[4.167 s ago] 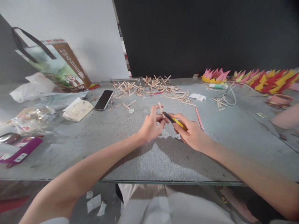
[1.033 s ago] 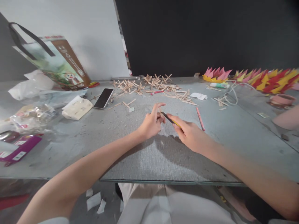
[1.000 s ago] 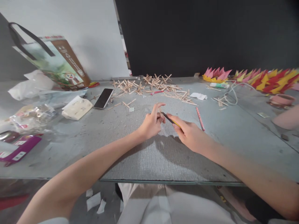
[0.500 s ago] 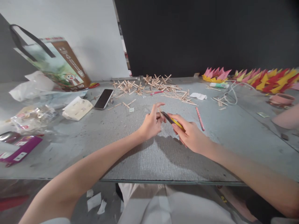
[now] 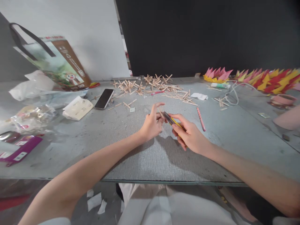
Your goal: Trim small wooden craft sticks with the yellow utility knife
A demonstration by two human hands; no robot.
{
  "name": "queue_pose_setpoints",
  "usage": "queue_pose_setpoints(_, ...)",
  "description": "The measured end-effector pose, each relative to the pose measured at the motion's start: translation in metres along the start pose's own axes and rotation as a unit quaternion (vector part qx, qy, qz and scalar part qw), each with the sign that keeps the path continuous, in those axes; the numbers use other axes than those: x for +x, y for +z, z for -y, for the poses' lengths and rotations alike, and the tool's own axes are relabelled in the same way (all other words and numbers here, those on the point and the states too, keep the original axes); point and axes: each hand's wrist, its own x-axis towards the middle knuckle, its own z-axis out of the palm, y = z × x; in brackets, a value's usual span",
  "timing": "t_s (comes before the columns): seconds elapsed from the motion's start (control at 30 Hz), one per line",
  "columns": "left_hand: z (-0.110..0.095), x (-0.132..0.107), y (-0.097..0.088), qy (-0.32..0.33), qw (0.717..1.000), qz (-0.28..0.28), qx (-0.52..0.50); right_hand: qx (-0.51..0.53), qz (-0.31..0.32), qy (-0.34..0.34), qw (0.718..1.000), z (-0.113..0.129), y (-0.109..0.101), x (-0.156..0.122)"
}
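Observation:
My left hand pinches a small wooden stick over the middle of the grey table, its forefinger raised. My right hand is closed on a yellow and black utility knife, whose tip meets the stick between the two hands. The lower end of the stick is hidden by my fingers.
A heap of wooden sticks and crosses lies at the back, a phone to its left, a pink pen to the right. Bags and packets crowd the left side. Folded paper shapes, a cable and someone's arm are at the right.
The stick stood higher in my left hand several seconds ago. In the last second my right hand has turned slightly and slid the knife a little nearer to me.

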Motion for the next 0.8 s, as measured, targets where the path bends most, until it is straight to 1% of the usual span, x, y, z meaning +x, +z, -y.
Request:
queue_pose_setpoints(0.3,0.002,-0.001,0.002,0.009,1.0,-0.018,-0.002,0.079,0.008,0.018,0.997,-0.004,0.003,0.001)
queue_pose_setpoints(0.67,0.0,0.0,0.002,0.023,0.999,-0.033,-0.01,0.16,0.024,0.052,0.985,0.009,0.002,0.002)
queue_pose_setpoints(0.8,0.002,0.0,0.003,0.035,0.998,-0.043,-0.025,0.166,0.021,0.041,0.985,0.011,0.004,0.001)
